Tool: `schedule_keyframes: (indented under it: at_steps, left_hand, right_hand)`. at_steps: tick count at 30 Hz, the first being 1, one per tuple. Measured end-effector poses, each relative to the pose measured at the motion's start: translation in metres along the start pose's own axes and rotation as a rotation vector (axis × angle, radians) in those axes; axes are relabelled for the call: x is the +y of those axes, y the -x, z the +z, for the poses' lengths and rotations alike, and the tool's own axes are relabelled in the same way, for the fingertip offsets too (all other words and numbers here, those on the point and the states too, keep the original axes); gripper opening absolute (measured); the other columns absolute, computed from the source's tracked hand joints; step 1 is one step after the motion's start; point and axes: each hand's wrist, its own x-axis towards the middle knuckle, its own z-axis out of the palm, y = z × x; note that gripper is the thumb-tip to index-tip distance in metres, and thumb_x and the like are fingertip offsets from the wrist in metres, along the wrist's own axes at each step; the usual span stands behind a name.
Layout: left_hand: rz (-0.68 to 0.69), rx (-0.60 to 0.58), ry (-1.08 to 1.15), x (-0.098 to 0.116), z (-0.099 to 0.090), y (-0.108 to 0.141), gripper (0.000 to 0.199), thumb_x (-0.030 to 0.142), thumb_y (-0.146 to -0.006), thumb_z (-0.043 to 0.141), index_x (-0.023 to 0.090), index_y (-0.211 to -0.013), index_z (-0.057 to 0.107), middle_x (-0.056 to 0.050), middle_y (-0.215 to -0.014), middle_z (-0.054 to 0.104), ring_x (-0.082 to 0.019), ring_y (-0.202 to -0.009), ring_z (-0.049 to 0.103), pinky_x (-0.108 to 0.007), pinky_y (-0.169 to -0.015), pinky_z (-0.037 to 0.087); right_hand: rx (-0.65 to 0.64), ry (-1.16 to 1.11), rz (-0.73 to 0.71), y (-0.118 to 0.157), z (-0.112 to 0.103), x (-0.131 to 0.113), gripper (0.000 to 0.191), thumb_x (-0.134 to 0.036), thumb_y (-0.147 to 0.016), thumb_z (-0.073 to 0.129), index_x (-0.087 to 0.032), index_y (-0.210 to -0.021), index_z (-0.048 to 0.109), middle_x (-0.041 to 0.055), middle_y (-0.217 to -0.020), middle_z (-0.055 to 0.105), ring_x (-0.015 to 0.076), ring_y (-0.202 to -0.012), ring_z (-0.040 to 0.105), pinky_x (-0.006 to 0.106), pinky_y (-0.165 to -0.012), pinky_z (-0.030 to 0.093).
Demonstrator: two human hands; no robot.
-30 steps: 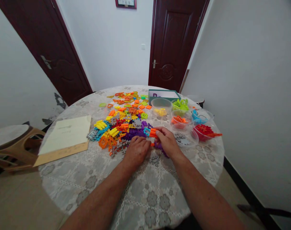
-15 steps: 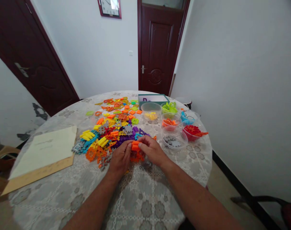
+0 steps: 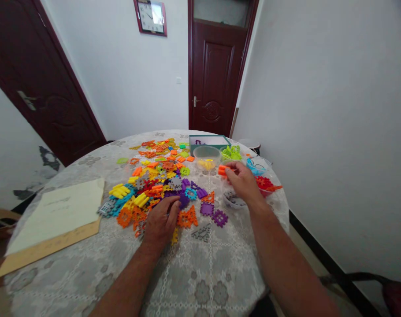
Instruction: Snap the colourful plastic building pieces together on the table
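Right hand (image 3: 240, 179) pinches orange bricks (image 3: 222, 170), long axis sideways, above a clear bowl (image 3: 233, 200).
Left hand (image 3: 161, 221), fingers spread, rests farther off against the pile (image 3: 154, 176).

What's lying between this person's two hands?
In the head view, loose orange, purple and teal plastic building pieces lie between the left hand and the right hand.

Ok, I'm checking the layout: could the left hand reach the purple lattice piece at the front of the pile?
Probably yes. The left hand rests on the tablecloth near the purple lattice piece. Only a few flat pieces, like the orange one, lie between; nothing tall blocks it.
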Motion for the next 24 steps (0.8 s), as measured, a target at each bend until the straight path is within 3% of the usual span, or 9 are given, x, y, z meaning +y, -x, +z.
schedule_keyframes:
  at_steps: [5, 9, 12, 17, 20, 24]
  left_hand:
    - [-0.01, 0.093, -0.03, -0.004, -0.007, -0.003, 0.026, 0.037, -0.1, 0.052, 0.023, -0.111, 0.072, -0.006, -0.11, 0.079, -0.024, -0.103, 0.073, -0.038, -0.099, 0.056]
    - [-0.061, 0.152, -0.028, -0.006, -0.013, -0.006, 0.026, 0.038, -0.1, 0.052, 0.023, -0.108, 0.072, -0.005, -0.105, 0.079, -0.023, -0.1, 0.074, -0.037, -0.097, 0.056]
    - [-0.093, 0.173, 0.003, -0.01, -0.016, -0.007, 0.026, 0.039, -0.1, 0.054, 0.022, -0.11, 0.072, -0.005, -0.103, 0.079, -0.023, -0.098, 0.074, -0.037, -0.095, 0.057]
    - [-0.111, 0.192, 0.014, -0.011, -0.017, -0.008, 0.029, 0.038, -0.1, 0.053, 0.02, -0.111, 0.072, -0.007, -0.11, 0.078, -0.024, -0.104, 0.073, -0.038, -0.097, 0.056]
    - [-0.112, 0.199, -0.007, -0.007, -0.024, -0.009, 0.027, 0.035, -0.1, 0.052, 0.02, -0.11, 0.072, -0.007, -0.11, 0.078, -0.023, -0.102, 0.073, -0.038, -0.096, 0.056]
    - [-0.018, 0.14, -0.12, -0.003, -0.043, -0.005, 0.025, 0.032, -0.1, 0.05, 0.02, -0.112, 0.07, -0.008, -0.111, 0.076, -0.024, -0.102, 0.071, -0.038, -0.097, 0.055]
  right_hand:
    - [0.143, 0.445, 0.034, -0.051, -0.028, 0.049, 0.031, -0.03, -0.087, 0.053, -0.016, -0.103, 0.074, 0.0117, -0.102, 0.076, 0.0251, -0.093, 0.066, 0.037, -0.09, 0.05]
    - [0.168, 0.527, 0.084, -0.056, -0.031, 0.07, 0.037, -0.027, -0.087, 0.05, -0.013, -0.111, 0.075, 0.0157, -0.11, 0.076, 0.0276, -0.1, 0.067, 0.04, -0.096, 0.049]
    - [0.215, 0.503, 0.049, -0.045, -0.034, 0.065, 0.041, -0.026, -0.088, 0.047, -0.013, -0.116, 0.074, 0.0164, -0.116, 0.075, 0.0289, -0.107, 0.066, 0.041, -0.1, 0.048]
    - [0.264, 0.341, -0.061, -0.013, -0.033, 0.028, 0.037, -0.029, -0.091, 0.048, -0.015, -0.11, 0.077, 0.0143, -0.109, 0.077, 0.0289, -0.1, 0.068, 0.041, -0.095, 0.05]
    - [0.154, 0.253, -0.1, 0.014, -0.024, 0.004, 0.032, -0.032, -0.093, 0.051, -0.019, -0.109, 0.076, 0.0108, -0.105, 0.077, 0.0263, -0.092, 0.069, 0.039, -0.087, 0.051]
    - [-0.209, 0.212, -0.149, 0.054, -0.005, -0.016, 0.025, -0.033, -0.096, 0.055, -0.022, -0.106, 0.075, 0.0075, -0.099, 0.077, 0.0234, -0.086, 0.069, 0.037, -0.083, 0.051]
